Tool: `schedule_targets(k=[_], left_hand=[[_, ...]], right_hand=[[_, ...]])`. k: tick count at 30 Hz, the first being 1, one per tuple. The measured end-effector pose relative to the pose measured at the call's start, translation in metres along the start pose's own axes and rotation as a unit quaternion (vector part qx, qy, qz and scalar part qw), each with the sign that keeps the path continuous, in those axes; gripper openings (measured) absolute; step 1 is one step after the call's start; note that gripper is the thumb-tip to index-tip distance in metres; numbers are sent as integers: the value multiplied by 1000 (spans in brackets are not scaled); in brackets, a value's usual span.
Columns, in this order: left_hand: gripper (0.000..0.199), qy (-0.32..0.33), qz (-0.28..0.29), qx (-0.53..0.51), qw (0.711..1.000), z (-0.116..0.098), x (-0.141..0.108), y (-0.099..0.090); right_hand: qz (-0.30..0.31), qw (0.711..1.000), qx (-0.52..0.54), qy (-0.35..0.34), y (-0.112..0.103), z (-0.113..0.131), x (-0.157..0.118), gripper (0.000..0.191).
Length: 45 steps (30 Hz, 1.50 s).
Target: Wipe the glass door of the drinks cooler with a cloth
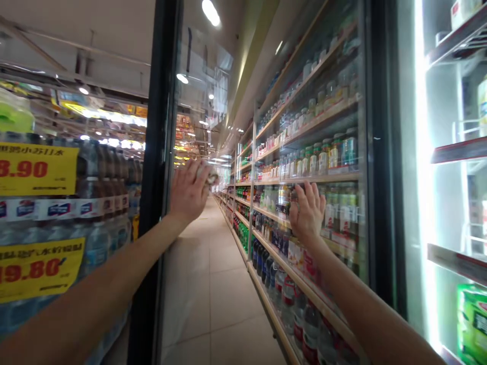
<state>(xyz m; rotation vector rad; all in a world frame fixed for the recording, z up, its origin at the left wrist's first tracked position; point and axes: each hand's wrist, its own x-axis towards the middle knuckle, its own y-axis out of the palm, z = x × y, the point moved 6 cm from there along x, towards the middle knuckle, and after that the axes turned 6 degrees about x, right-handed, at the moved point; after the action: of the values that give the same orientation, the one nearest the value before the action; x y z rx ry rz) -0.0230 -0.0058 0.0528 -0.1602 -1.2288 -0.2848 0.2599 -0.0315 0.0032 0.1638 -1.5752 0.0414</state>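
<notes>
A glass cooler door [228, 304] with a black frame stands swung open in front of me. My left hand [188, 190] lies against the glass near the frame's left side. Beyond its fingertips pokes a small, blurred, crumpled pale bit that looks like a cloth [213, 177]; the palm hides the rest. Further right on the same pane, my right hand [308, 210] is raised with its fingers apart and nothing in it. Its fingertips are at the glass, though firm contact cannot be made out.
Lit cooler shelves [456, 152] with a green package [472, 322] are close on the right. Stacked bottle packs [102, 203] under yellow price signs [38, 170] stand left. Through the glass show a tiled aisle [226, 284] and long drink shelves [304, 177].
</notes>
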Motion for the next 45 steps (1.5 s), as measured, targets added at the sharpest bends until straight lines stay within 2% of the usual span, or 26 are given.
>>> schedule_targets(k=[1, 2, 4, 6, 7, 8, 9, 10, 13, 14, 15, 16, 18, 20, 21, 25, 26, 27, 30, 32, 33, 37, 39, 40, 43, 45], left_hand=[[44, -26, -8, -4, 1000, -1, 6, 2], [44, -19, -6, -12, 1000, -10, 10, 5], [42, 85, 17, -40, 995, -51, 7, 13], [41, 231, 35, -66, 970, -97, -3, 18], [40, 286, 34, -74, 955, -114, -6, 19], [39, 312, 29, -75, 947, -122, -5, 19], [39, 309, 24, -71, 948, -123, 1, 20], [39, 275, 19, -62, 959, -116, 12, 21], [42, 97, 6, -30, 995, -82, 41, 22], [42, 71, 2, -25, 997, -78, 42, 22], [41, 79, 0, -26, 997, -80, 40, 22], [41, 123, 2, -32, 992, -89, 34, 22], [40, 265, 14, -55, 963, -115, 17, 23], [41, 349, 29, -67, 934, -127, 8, 23], [41, 344, 33, -66, 936, -125, 11, 23], [41, 141, 33, -51, 988, -91, 41, 25], [41, 128, 31, -54, 990, -90, 41, 24], [40, 153, 30, -62, 986, -96, 36, 24], [35, 328, 30, -89, 940, -127, 11, 21], [35, 352, 33, -88, 931, -131, 9, 22], [36, 323, 35, -82, 942, -127, 17, 23], [40, 109, 32, -63, 991, -96, 59, 27], [40, 71, 24, -59, 995, -98, 62, 28], [40, 98, 22, -61, 993, -106, 58, 28], [36, 251, 30, -75, 965, -136, 40, 29], [36, 281, 38, -81, 956, -137, 44, 29]], right_hand=[[2, 1000, -1, 2, 0, 0, 0, 46], [3, 1000, -2, 3, 0, 0, 0, 47], [2, 1000, -3, 3, 0, 0, 1, 46], [-1, 1000, -5, -1, -1, 1, 1, 44], [-4, 1000, -6, -4, -1, 1, 1, 43], [-7, 1000, -7, -7, -2, 1, 1, 43], [-8, 1000, -8, -9, -2, 1, 1, 43], [-7, 1000, -9, -10, -1, 1, 1, 43], [-1, 1000, -7, -5, 0, 0, 0, 43], [0, 1000, -5, -3, 0, 0, 0, 43], [0, 1000, -4, 0, 0, 0, 0, 43], [0, 1000, -3, 1, 0, 0, 0, 43], [1, 1000, -3, -3, 0, 0, 0, 43], [0, 1000, -3, -5, -1, 0, 0, 43], [-1, 1000, -2, -5, -1, 0, 0, 43], [-2, 1000, 3, 0, -1, 0, 0, 44], [-2, 1000, 5, 0, -1, -1, 0, 44], [-1, 1000, 7, 2, 0, -1, 0, 45], [4, 1000, 9, 1, 0, -1, -1, 45], [6, 1000, 7, -2, 1, -1, -1, 45], [6, 1000, 6, -2, 1, -1, -1, 45], [2, 1000, 5, -2, 0, -1, 0, 44], [1, 1000, 11, 0, 0, -1, 0, 45], [1, 1000, 14, 2, 0, -1, 0, 46], [4, 1000, 22, 7, 0, -2, 0, 50], [6, 1000, 22, 8, 0, -2, 0, 51]])
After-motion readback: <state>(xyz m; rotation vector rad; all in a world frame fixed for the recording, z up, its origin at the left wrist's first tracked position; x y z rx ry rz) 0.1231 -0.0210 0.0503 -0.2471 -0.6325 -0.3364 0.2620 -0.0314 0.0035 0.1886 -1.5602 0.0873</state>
